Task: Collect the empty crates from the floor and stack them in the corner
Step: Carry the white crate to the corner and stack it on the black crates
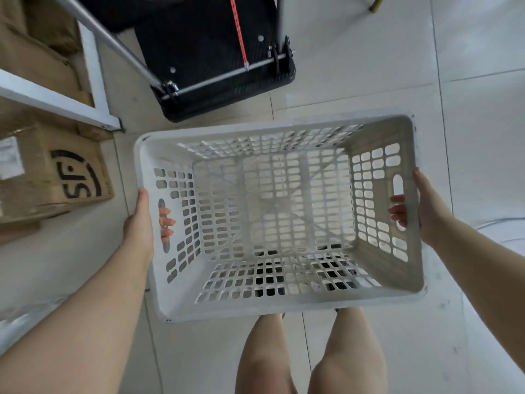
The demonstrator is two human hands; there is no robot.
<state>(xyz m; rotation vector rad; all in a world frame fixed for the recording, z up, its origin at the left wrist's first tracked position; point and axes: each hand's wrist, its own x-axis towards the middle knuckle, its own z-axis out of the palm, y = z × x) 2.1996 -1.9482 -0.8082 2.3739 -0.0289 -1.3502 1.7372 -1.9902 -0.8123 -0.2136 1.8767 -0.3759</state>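
A person's left hand [140, 223] and right hand [426, 209] each grasp a handle slot of an empty white crate [278, 220] above the tiled floor [483, 109]

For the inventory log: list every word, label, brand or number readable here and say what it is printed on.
"SF", black letters inside curved arcs, seen rotated: on the brown cardboard box at the left.
White paper label on the same box: too blurred to read.
White perforated plastic crate, held by left hand and right hand: no text visible.
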